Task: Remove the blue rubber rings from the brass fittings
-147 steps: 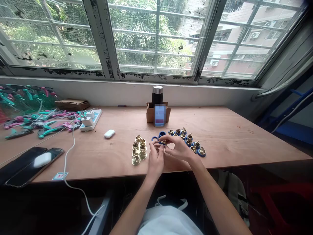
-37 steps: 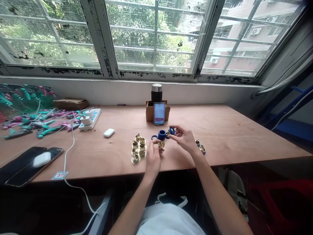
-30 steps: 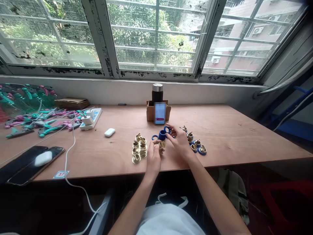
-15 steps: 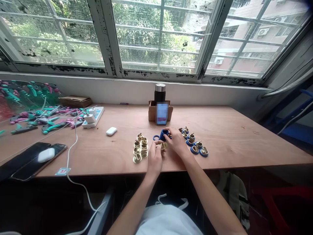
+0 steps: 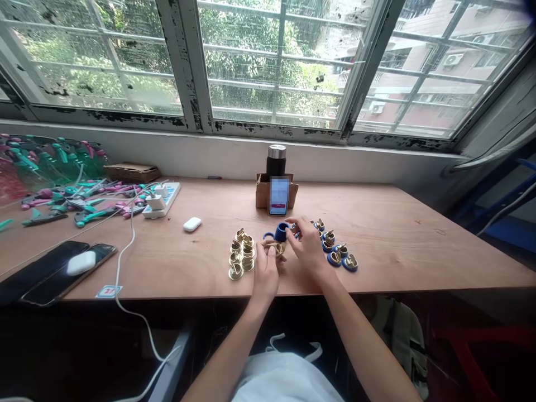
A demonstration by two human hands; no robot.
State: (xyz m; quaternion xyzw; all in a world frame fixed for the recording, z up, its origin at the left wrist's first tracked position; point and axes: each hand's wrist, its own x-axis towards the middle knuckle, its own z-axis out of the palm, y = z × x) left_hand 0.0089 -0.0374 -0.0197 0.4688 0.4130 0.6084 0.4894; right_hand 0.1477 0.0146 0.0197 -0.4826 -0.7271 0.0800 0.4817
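Note:
My left hand (image 5: 265, 267) pinches a small brass fitting (image 5: 279, 248) just above the wooden table (image 5: 389, 234). My right hand (image 5: 307, 245) is beside it, fingertips closed on a blue ring (image 5: 294, 229) next to a short stack of blue rings (image 5: 280, 231). A cluster of bare brass fittings (image 5: 240, 254) lies left of my hands. Brass fittings seated in blue rings (image 5: 337, 251) lie in a row to the right.
A phone (image 5: 278, 196) leans on a small cardboard box with a black flask (image 5: 276, 159) behind it. At the left are a white earbud case (image 5: 192, 224), a power strip (image 5: 162, 199), a white cable (image 5: 121, 262), two dark phones (image 5: 54, 271) and pink and teal tools (image 5: 71, 198).
My right hand set an assembled piece down at the right row, reached back to the blue ring stack and came away with a ring. My left hand kept its brass fitting.

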